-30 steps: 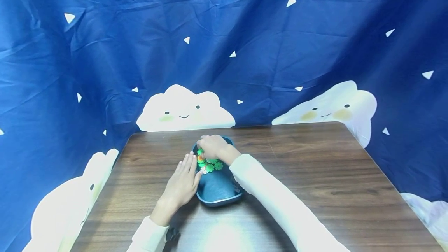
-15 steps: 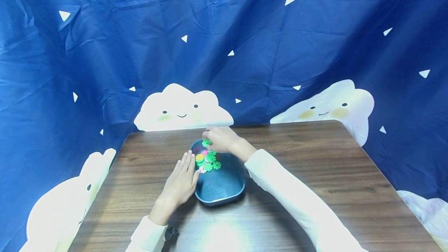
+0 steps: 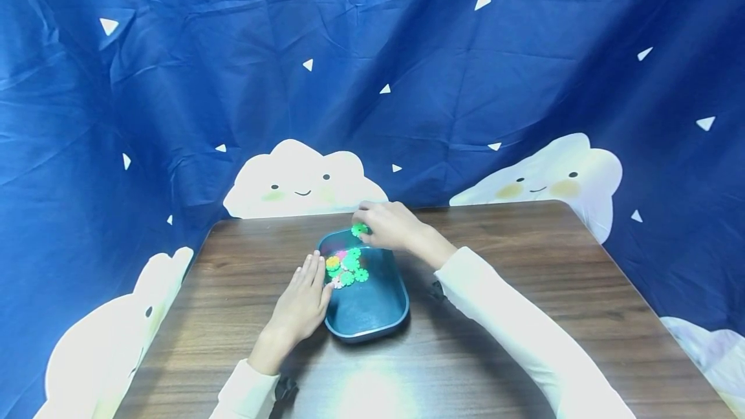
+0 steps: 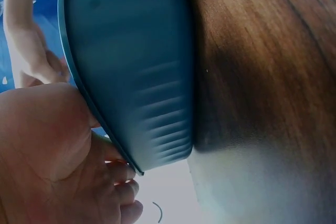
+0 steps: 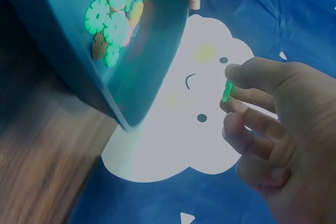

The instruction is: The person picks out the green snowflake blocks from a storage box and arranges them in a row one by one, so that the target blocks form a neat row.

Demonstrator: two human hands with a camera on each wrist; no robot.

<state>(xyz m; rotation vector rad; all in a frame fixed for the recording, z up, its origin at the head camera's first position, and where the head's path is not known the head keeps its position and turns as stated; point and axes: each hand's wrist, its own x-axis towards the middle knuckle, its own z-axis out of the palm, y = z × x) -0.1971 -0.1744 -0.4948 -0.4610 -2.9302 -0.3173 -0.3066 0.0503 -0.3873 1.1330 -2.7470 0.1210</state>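
A dark teal plastic tray [image 3: 367, 306] with raised sides stands on the wooden table. Several flower-shaped plastic discs [image 3: 347, 268], green, pink and orange, lie together in its left part. My left hand [image 3: 301, 299] rests along the tray's left rim with fingers straight; in the left wrist view its fingers reach the rim [image 4: 100, 114]. Above the tray's far end, my right hand [image 3: 387, 224] pinches one green flower disc [image 3: 359, 229]. The right wrist view has that disc [image 5: 227, 91] edge-on between thumb and fingertips, apart from the tray.
The brown wood-grain table [image 3: 524, 290] extends on both sides of the tray. Behind it hangs a blue cloth [image 3: 372, 37] with white triangles and smiling clouds. Light glares off the near tabletop.
My right hand has come up out of the tray with a green flower disc and moved right and away, to the far rim. The left hand stays at the left rim.
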